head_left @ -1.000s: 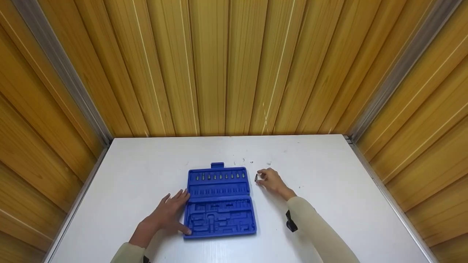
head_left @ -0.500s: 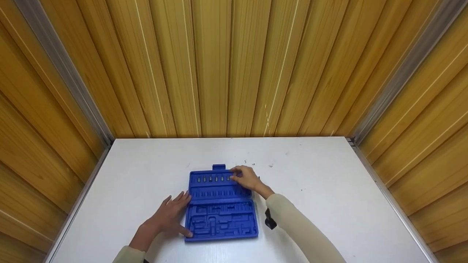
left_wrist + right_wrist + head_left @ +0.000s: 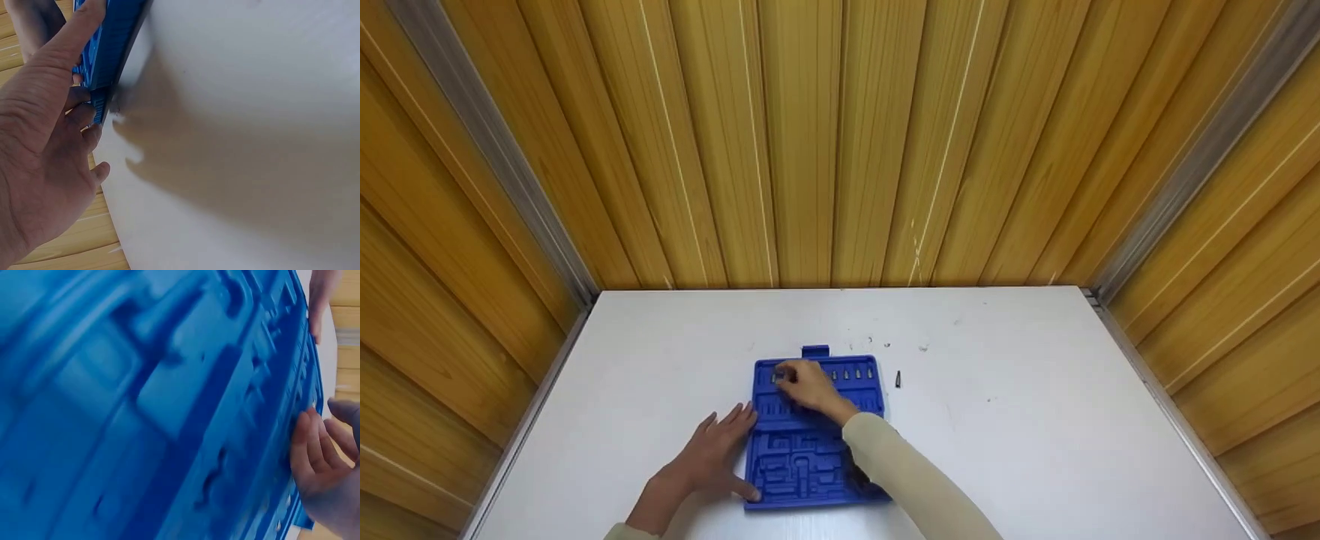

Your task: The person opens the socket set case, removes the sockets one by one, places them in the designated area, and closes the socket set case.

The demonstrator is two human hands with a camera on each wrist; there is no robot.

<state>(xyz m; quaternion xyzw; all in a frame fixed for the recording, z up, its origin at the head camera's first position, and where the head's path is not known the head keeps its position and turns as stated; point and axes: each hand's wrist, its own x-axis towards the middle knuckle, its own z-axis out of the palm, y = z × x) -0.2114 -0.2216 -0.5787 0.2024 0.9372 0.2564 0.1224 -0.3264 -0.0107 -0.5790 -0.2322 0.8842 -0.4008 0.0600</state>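
An open blue tool case (image 3: 784,504) lies flat on the table, a row of small metal bits (image 3: 858,373) along its upper half. My left hand (image 3: 705,457) rests against the case's left side, thumb on the lower corner and fingers spread along the edge. In the left wrist view this hand (image 3: 50,135) has its thumb on the blue case (image 3: 115,50). Over the left end of the row, my right hand (image 3: 812,386) has bent fingers at a bit; whether they pinch it is hidden. The right wrist view shows this hand (image 3: 326,478) at the row, thumb and fingertips slightly apart.
One dark, slim bit (image 3: 898,379) lies on the white table (image 3: 1035,420) to the right of the case. Small dark marks or crumbs (image 3: 887,345) dot the surface behind it. A wood-patterned panel wall (image 3: 840,150) rises at the table's back edge.
My right hand has let go of the dark bit, which lies on the table, and has moved left over the case to the row's left end. The left hand stays against the case.
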